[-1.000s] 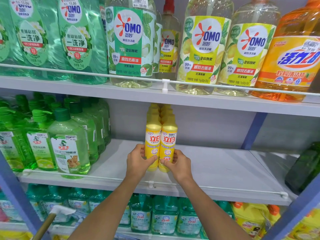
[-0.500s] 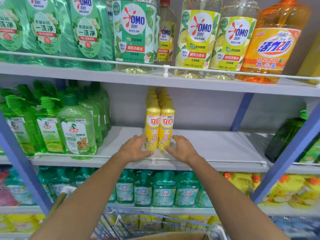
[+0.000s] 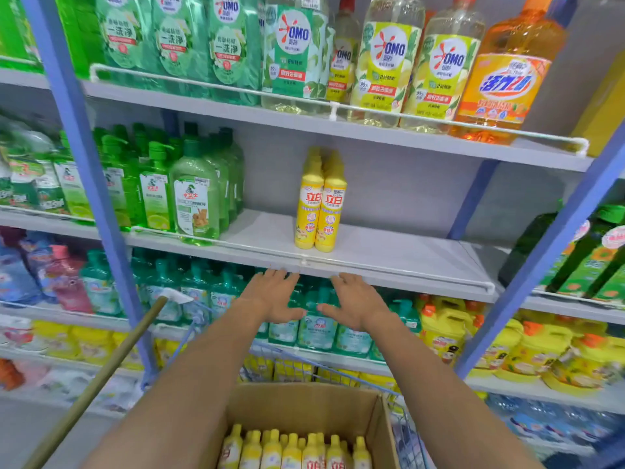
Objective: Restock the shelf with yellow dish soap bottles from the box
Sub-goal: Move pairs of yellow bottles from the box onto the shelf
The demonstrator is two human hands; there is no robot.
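Where the lower edge cuts off the cardboard box [image 3: 304, 404], only caps and shoulders of its boxed bottles [image 3: 270, 450] show. Shelf [image 3: 389, 253]: shelved bottles [image 3: 329, 214] in two upright, touching rows, yellow, red-lettered labels; rear count hidden. Left hand [image 3: 270, 296], right hand [image 3: 355, 304]: fingers spread, empty, just below the shelf front.

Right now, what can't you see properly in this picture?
Head view.
Yellow plastic soap bottles on the grey shelf: front two hide how many stand behind.
Brown cardboard box: cut off by the bottom edge, so its bottle count is unknown.
Pink and blue pouches, far left: blurred.
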